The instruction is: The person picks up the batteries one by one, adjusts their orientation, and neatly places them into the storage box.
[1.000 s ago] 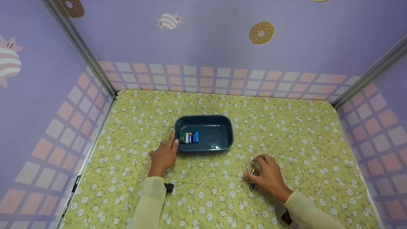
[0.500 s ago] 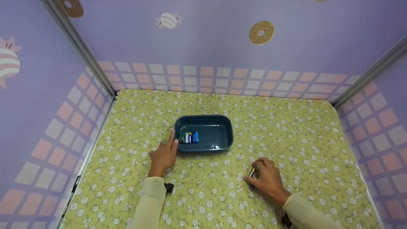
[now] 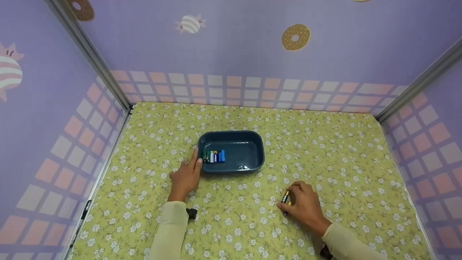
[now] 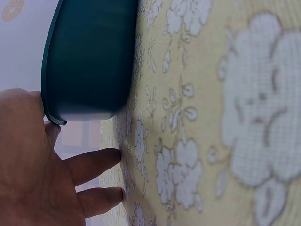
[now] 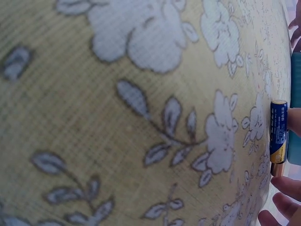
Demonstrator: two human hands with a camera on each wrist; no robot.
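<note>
In the head view, my left hand (image 3: 186,176) holds the left rim of a dark blue-green basin (image 3: 255,169), thumb on the rim and index finger along the outside. The left wrist view shows two more fingers touching the cloth below the basin wall (image 4: 89,61). Several batteries (image 3: 214,156) lie side by side in the basin's left part. At right front, my right hand (image 3: 306,206) pinches a black-and-gold battery (image 3: 285,197) between thumb and fingertips. A blue-and-gold battery (image 5: 278,127) lies right beside the fingers in the right wrist view; its far side is hidden.
A yellow flowered cloth (image 3: 325,151) covers the table. Purple printed walls (image 3: 245,54) with metal corner posts enclose the back and both sides.
My right hand has shifted slightly and its thumb and fingertips have come together on the black-and-gold battery, which now shows more clearly. The left hand and basin have stayed put.
</note>
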